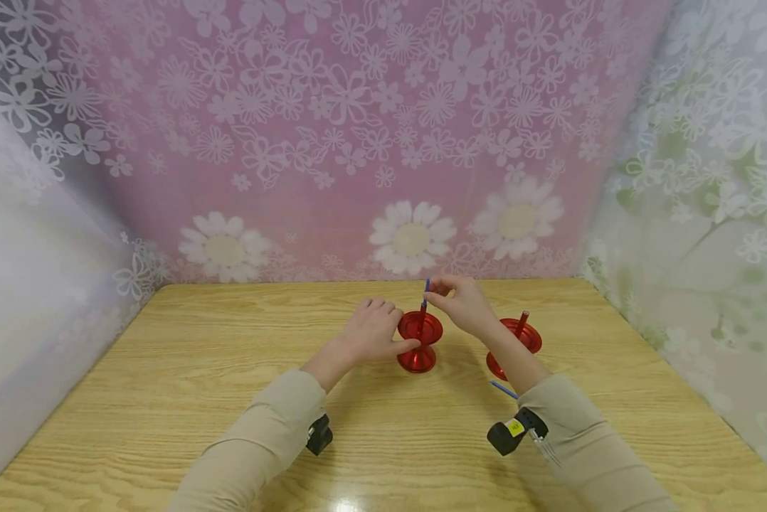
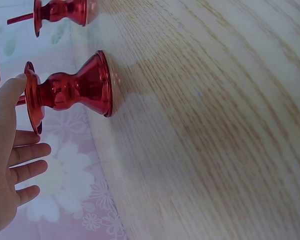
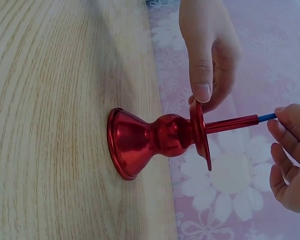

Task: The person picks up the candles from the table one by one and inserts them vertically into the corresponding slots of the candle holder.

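On a wooden table (image 1: 166,398) before floral curtains (image 1: 332,128), hands steady a candlestick (image 1: 419,341), pinching its candle (image 1: 425,291).

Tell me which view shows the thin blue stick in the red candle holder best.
The right wrist view: the blue stick juts from the holder's red tube, pinched by the right hand. The head view shows it small above the holder. In the left wrist view it is hidden.

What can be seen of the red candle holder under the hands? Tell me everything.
The red candle holder looks like glossy metal: a flared base, a bulbed waist and a flat rim dish. It stands upright on the wooden table. The left hand touches the dish with its thumb; the right hand pinches the blue candle in its red socket.
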Available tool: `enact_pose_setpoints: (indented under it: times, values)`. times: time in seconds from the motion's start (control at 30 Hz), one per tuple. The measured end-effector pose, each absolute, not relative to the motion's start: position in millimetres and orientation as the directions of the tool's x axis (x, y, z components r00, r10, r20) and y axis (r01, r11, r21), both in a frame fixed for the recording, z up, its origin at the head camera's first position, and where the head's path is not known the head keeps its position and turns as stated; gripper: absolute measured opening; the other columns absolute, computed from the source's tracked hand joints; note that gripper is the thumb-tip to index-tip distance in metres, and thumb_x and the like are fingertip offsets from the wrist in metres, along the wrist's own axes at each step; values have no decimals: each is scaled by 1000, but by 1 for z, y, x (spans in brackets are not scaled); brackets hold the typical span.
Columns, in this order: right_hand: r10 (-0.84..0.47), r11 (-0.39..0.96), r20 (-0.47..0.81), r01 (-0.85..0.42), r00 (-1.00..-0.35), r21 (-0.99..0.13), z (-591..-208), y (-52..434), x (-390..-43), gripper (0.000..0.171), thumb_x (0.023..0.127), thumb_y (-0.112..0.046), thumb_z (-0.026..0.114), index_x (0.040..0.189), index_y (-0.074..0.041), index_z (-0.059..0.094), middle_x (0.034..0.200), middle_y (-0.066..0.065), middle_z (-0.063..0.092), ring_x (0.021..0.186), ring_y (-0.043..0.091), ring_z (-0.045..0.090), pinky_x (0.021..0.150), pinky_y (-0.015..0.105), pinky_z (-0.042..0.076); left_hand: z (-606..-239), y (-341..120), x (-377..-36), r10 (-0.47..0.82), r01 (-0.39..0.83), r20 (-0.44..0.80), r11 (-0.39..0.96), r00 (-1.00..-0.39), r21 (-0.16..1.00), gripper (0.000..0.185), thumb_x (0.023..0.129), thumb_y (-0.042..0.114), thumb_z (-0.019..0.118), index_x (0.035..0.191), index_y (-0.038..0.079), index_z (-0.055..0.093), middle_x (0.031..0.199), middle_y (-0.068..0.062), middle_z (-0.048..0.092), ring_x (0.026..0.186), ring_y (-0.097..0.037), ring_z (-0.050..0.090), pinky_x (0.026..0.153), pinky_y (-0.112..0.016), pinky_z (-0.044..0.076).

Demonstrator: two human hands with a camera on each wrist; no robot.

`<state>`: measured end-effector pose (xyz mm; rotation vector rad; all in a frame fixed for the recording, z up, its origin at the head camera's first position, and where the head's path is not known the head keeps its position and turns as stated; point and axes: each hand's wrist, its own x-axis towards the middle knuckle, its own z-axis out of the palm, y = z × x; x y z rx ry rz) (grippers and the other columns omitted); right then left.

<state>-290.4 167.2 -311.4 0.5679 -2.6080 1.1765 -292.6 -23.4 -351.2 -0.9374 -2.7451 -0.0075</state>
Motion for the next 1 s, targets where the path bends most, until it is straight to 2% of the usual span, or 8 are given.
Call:
enact_pose_setpoints:
  times: [0.4,1.0]
  values:
    - [-235,627,339,-409,-911,-663,-312,166,-290,13,89,-19,63,91,-7,67,87,7,61,82,26,53,62,33,41,-351,-24,-293,599,599,219,797,-770,-73,57,86,63,47,104,11,65,99,-1,60,100,-21,50,92,-39,36]
    - [-229,631,329,-397,-916,-666,-310,166,-290,14,88,-16,64,94,-4,68,87,8,62,83,25,53,64,32,41,-350,-24,-292,597,600,227,798,-769,-66,56,85,62,49,102,11,65,96,-1,60,98,-21,50,91,-38,37]
